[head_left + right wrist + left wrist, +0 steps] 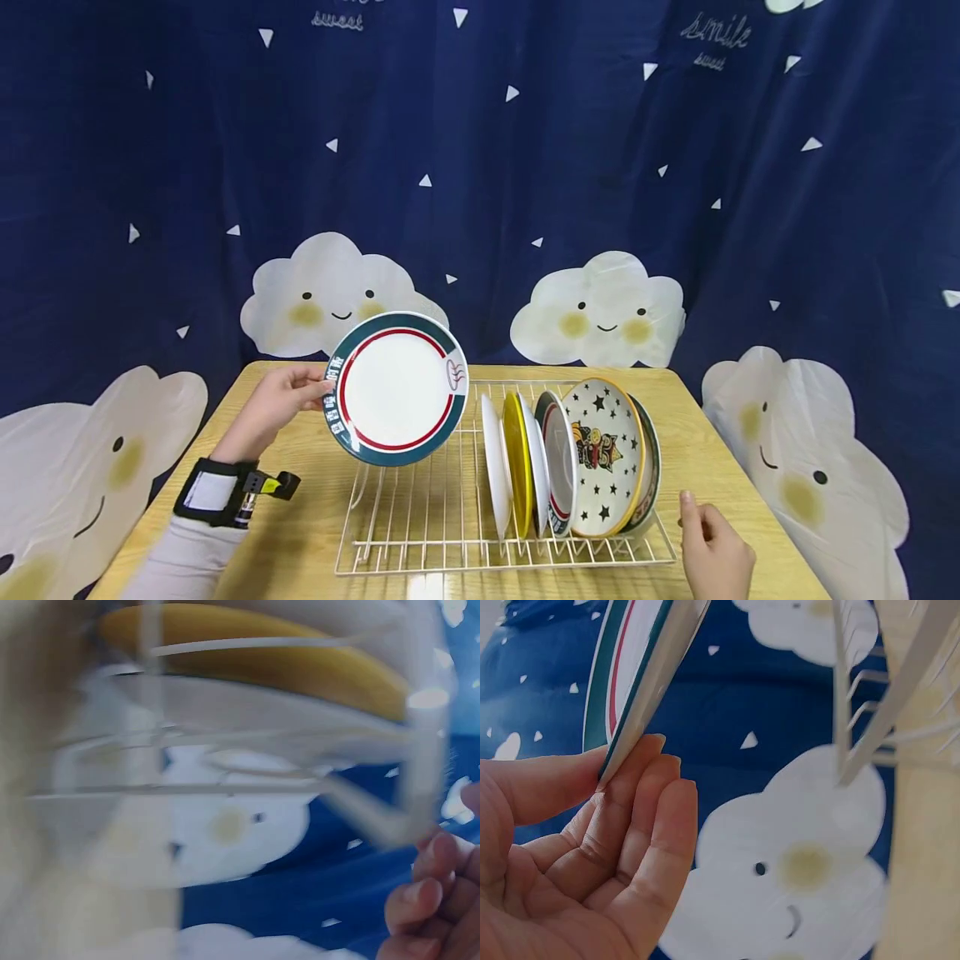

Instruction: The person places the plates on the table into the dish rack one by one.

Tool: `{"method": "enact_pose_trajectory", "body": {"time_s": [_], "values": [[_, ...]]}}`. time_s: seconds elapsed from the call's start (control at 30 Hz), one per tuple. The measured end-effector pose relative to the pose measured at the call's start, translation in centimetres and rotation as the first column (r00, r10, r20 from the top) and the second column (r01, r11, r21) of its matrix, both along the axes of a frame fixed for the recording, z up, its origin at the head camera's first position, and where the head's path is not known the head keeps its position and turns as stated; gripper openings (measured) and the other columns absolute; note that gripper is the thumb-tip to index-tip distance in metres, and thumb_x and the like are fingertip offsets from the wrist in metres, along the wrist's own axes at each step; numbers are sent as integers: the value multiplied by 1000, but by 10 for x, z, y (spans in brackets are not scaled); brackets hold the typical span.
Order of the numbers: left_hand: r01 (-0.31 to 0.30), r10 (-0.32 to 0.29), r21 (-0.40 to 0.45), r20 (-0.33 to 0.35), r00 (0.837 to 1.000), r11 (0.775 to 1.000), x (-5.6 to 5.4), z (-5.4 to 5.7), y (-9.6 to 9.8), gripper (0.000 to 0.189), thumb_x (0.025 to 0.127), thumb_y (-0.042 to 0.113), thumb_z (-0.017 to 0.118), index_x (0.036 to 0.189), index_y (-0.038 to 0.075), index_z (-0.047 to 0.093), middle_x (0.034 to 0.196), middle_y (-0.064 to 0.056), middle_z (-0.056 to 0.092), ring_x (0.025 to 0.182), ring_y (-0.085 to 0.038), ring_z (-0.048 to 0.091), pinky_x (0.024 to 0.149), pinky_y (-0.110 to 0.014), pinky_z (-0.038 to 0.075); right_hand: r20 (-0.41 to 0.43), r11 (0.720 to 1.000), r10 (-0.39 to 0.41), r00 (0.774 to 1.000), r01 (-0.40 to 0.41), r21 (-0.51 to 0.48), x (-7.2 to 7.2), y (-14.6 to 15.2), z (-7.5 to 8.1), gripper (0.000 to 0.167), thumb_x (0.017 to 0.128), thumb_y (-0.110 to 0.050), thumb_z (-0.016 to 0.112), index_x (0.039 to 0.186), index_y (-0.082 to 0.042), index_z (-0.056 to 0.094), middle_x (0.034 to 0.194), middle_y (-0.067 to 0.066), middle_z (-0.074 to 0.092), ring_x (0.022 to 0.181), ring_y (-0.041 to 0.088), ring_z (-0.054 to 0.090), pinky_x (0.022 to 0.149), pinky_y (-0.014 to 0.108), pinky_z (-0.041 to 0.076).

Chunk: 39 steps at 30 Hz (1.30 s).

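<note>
A round white plate (397, 389) with a teal rim, a red ring and white lettering is held up, its face toward the head camera. My left hand (273, 408) pinches its left edge; the left wrist view shows the thumb on one side of the rim and fingertips on the other. The plate overlaps the back left of a white wire dish rack (420, 546) in the head view. By the rack's front right corner is my right hand (716, 550), holding nothing, fingers loosely curled and thumb pointing up. In the right wrist view, its fingertips (424, 892) appear beside the rack's wire frame.
Dishes stand on edge in the rack's right half: white plates, a yellow plate (516, 458), another teal-rimmed plate (561, 458), a star-patterned dish (618, 450) with an orange rim, and a dark-rimmed one behind it. A dark blue curtain (480, 208) hangs behind the wooden table (292, 533).
</note>
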State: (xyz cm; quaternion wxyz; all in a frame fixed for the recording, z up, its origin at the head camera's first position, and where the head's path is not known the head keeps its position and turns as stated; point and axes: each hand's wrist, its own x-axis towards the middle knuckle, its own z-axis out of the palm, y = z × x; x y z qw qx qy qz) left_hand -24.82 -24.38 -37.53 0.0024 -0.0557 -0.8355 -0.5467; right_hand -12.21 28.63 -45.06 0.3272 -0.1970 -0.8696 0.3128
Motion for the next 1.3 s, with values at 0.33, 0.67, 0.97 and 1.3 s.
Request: {"method": "enact_pose_trajectory", "body": {"time_s": [0.33, 0.67, 0.97, 1.3], "values": [[76, -89, 157, 79, 993, 985, 22, -32, 20, 31, 97, 18, 61, 109, -11, 60, 90, -4, 69, 79, -13, 67, 79, -30, 56, -270, 911, 407, 872, -365, 194, -3, -81, 46, 31, 85, -4, 71, 61, -19, 58, 51, -18, 40, 48, -7, 31, 45, 12, 29], [134, -160, 247, 87, 983, 960, 32, -42, 39, 33, 95, 21, 64, 108, -10, 62, 93, -3, 68, 80, -14, 67, 81, -32, 56, 105, 765, 636, 765, -642, 44, -13, -164, 67, 38, 94, -35, 63, 59, -26, 51, 50, -18, 35, 46, -4, 32, 46, 16, 30], [146, -153, 156, 33, 988, 977, 41, -38, 52, 28, 95, 17, 62, 108, -8, 63, 96, -12, 70, 81, -15, 68, 79, -30, 58, -87, 786, 618, 781, -616, 56, -24, -188, 56, 50, 92, -14, 64, 48, -15, 40, 46, -17, 26, 44, -7, 21, 41, 10, 17], [-82, 76, -79, -69, 995, 994, 50, -48, 55, 24, 94, 29, 66, 99, 6, 70, 78, -5, 69, 72, -13, 66, 69, -26, 56, -304, 814, 581, 755, -550, 190, -34, -183, 72, 49, 86, 1, 64, 49, -13, 35, 43, -9, 29, 45, -10, 18, 39, 7, 15]]}}
